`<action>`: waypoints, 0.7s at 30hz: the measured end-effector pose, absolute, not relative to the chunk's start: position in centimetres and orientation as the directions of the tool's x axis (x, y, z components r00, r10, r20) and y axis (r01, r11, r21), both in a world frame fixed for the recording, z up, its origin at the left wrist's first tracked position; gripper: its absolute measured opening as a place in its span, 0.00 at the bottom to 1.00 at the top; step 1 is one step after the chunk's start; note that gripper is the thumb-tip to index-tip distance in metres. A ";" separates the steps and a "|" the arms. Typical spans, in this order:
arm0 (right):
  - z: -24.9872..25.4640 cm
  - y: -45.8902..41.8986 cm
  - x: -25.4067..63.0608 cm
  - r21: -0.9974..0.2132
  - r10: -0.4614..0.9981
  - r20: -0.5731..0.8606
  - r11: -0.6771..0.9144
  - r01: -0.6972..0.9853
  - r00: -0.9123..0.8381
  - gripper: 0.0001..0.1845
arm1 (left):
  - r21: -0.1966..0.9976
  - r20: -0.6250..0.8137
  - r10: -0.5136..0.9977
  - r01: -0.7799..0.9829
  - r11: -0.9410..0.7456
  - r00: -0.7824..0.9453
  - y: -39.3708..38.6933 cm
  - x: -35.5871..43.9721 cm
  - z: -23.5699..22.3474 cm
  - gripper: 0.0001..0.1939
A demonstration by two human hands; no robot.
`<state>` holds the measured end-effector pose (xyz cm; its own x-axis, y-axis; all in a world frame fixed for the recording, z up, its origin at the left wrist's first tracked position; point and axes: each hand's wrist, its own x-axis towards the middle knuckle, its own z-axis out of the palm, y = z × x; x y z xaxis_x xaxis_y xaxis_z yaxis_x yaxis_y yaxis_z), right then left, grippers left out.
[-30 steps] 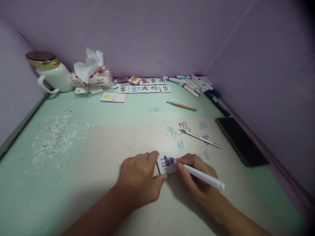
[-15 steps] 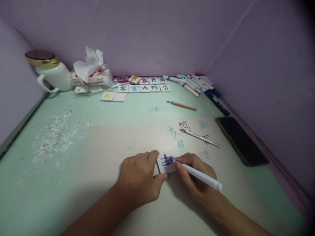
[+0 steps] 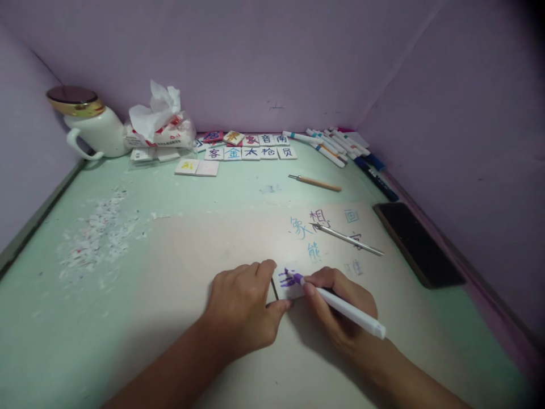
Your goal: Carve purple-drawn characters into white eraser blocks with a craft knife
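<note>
A small white tile (image 3: 288, 289) lies on the pale sheet (image 3: 191, 250) near the table's front, with purple strokes on it. My left hand (image 3: 242, 309) is curled beside it, thumb and fingers pinching its left edge. My right hand (image 3: 340, 309) grips a white marker with a purple tip (image 3: 349, 311); the tip touches the tile's top face.
At the back lie rows of lettered tiles (image 3: 249, 152), a bunch of markers (image 3: 330, 145), a tissue pack (image 3: 159, 128) and a white jug (image 3: 91, 128). A wooden-handled tool (image 3: 315, 183), a metal stylus (image 3: 349, 240) and a dark phone (image 3: 417, 244) lie right. White crumbs (image 3: 96, 236) are scattered left.
The marker tip has shifted slightly over the tile as purple strokes are drawn. My left hand keeps its hold on the tile.
</note>
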<state>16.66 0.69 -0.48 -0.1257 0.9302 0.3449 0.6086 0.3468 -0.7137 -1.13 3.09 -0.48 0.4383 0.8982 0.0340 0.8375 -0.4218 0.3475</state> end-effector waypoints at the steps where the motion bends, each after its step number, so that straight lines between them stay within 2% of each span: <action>1: -0.4 0.7 16.7 -0.717 0.931 0.342 0.345 0.606 -0.126 0.03 | 0.348 0.033 0.898 0.837 -0.422 0.439 3.1 -1.1 -0.5 0.15; 7: -0.1 0.5 16.7 -0.731 0.950 0.288 0.301 0.613 -0.123 0.03 | 0.341 0.017 0.898 0.842 -0.419 0.440 3.0 -1.1 -0.3 0.15; 21: 0.1 0.2 16.7 -0.726 0.936 0.316 0.344 0.596 -0.155 0.05 | 0.350 0.035 0.902 0.841 -0.414 0.429 3.0 -1.2 -0.6 0.15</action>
